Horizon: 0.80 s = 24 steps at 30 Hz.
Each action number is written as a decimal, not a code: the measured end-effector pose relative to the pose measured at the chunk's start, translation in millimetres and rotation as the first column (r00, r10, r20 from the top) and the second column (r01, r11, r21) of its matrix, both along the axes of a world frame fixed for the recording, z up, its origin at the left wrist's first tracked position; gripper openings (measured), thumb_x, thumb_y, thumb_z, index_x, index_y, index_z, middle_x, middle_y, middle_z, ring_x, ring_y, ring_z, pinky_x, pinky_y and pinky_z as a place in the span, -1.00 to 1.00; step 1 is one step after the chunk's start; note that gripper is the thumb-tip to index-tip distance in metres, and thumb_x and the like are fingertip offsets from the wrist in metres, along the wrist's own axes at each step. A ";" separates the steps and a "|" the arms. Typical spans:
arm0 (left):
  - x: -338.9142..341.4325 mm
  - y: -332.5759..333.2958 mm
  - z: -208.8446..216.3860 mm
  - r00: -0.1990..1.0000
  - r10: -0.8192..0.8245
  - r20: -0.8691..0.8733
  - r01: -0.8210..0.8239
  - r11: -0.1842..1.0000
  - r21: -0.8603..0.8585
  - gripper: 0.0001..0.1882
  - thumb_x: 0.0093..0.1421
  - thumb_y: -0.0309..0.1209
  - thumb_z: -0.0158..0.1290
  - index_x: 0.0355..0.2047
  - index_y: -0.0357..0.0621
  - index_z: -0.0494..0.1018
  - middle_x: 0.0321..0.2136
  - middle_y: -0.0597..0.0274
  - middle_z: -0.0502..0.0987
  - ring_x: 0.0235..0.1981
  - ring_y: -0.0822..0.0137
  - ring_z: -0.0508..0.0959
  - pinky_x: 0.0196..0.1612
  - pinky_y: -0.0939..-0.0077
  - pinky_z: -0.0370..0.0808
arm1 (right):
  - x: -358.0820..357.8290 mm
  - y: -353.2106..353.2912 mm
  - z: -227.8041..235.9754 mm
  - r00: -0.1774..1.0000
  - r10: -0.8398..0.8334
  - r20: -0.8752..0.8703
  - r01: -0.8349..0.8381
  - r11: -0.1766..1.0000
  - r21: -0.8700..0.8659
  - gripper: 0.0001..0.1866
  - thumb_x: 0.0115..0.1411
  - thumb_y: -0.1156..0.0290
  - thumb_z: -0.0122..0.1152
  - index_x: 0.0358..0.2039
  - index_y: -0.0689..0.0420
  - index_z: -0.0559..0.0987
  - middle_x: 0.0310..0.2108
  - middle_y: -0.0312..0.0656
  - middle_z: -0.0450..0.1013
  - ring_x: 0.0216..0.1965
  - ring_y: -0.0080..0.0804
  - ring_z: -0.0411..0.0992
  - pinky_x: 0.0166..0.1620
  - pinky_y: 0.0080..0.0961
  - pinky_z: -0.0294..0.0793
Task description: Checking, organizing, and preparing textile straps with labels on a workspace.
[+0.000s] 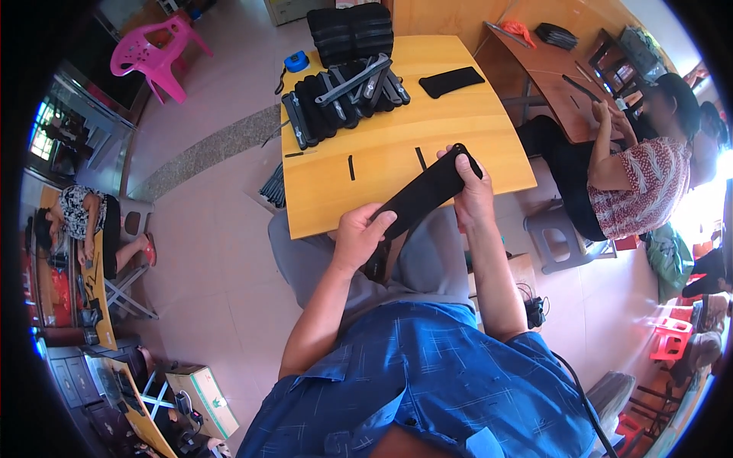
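My left hand (362, 232) and my right hand (475, 189) are closed on a long, flat black fabric pouch (422, 192). It slants over the table's near edge, above my lap. My left fingers pinch its lower left end, thumb on top. At its upper right end, beside a small round spot, my right thumb presses down. A second black pouch (452, 82) lies flat at the far right of the yellow table (321, 202). Two short black strips, including one strip (351, 168), lie nearer to me. Whether the held pouch contains anything is hidden.
Grey-and-black elongated tools (343, 95) lie piled at the table's left, before a stack of black pouches (350, 34) and a blue tape measure (296, 61). A person (641, 164) sits at a brown table to the right, another (80, 217) far left. A pink chair (156, 53) stands back left.
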<state>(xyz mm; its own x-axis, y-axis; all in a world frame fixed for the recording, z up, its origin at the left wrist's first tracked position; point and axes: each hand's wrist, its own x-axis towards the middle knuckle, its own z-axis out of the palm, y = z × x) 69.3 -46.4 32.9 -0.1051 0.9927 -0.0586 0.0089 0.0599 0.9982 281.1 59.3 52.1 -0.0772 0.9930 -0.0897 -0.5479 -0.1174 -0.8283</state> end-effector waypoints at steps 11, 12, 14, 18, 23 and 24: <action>3.2 -7.5 7.9 0.981 0.042 -0.192 -0.023 0.995 0.099 -0.77 0.28 -0.40 0.23 -0.19 -0.36 0.61 -0.59 0.26 0.52 -0.54 0.50 0.46 -0.40 0.51 0.43 | -4.8 -8.8 -14.3 0.983 -0.026 -0.182 -0.006 0.985 -0.171 -0.58 0.30 0.36 0.38 0.12 0.19 0.52 -0.02 -0.12 0.60 -0.01 -0.31 0.55 0.13 -0.30 0.55; 6.4 -8.3 8.3 0.976 0.026 -0.215 0.000 0.993 0.120 -0.77 0.28 -0.40 0.23 -0.19 -0.36 0.61 -0.58 0.23 0.53 -0.53 0.49 0.46 -0.38 0.51 0.43 | -3.7 -4.5 -26.2 0.988 -0.062 -0.138 0.042 0.989 -0.144 -0.58 0.31 0.37 0.36 0.13 0.20 0.51 -0.02 -0.10 0.60 -0.02 -0.28 0.56 0.13 -0.28 0.55; 9.7 -7.1 5.2 0.966 0.058 -0.253 0.022 0.953 0.303 -0.79 0.27 -0.42 0.22 -0.19 -0.36 0.61 -0.54 0.19 0.58 -0.51 0.46 0.49 -0.36 0.49 0.44 | -5.3 -2.4 -28.8 0.988 -0.056 -0.146 0.032 0.987 -0.159 -0.58 0.31 0.38 0.36 0.13 0.20 0.51 -0.01 -0.08 0.60 -0.02 -0.27 0.55 0.14 -0.28 0.55; 9.6 -8.8 5.6 0.992 0.026 -0.120 -0.011 0.992 0.124 -0.76 0.29 -0.43 0.21 -0.13 -0.36 0.61 -0.55 0.25 0.55 -0.50 0.48 0.49 -0.35 0.52 0.45 | 0.6 -0.9 -28.0 0.945 0.016 -0.325 -0.092 0.971 -0.221 -0.55 0.40 0.21 0.25 0.17 0.20 0.49 0.03 -0.06 0.58 0.00 -0.23 0.55 0.16 -0.25 0.54; 11.4 -11.9 2.7 0.996 0.017 -0.090 -0.013 0.999 0.039 -0.74 0.30 -0.44 0.20 -0.07 -0.36 0.60 -0.53 0.31 0.54 -0.50 0.51 0.48 -0.35 0.57 0.44 | 2.2 -2.5 -20.1 0.981 0.013 -0.193 -0.054 0.976 -0.210 -0.48 0.46 0.05 0.12 0.20 0.21 0.46 0.05 -0.08 0.58 0.02 -0.22 0.55 0.16 -0.21 0.55; 12.5 -11.6 0.7 0.996 0.025 -0.088 -0.016 0.995 0.101 -0.74 0.30 -0.44 0.20 -0.06 -0.35 0.60 -0.53 0.33 0.54 -0.50 0.52 0.47 -0.35 0.58 0.44 | 2.6 0.3 -24.4 0.982 0.017 -0.187 -0.051 0.983 -0.179 -0.46 0.45 0.04 0.13 0.21 0.21 0.46 0.05 -0.07 0.58 0.02 -0.22 0.55 0.16 -0.21 0.55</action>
<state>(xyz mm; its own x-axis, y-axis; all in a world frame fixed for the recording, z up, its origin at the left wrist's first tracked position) 81.8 -58.0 33.5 -0.1255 0.9908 0.0513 0.0981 -0.0390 0.9944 283.7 59.6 27.7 -0.1429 0.9578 -0.2495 -0.6814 -0.2781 -0.6770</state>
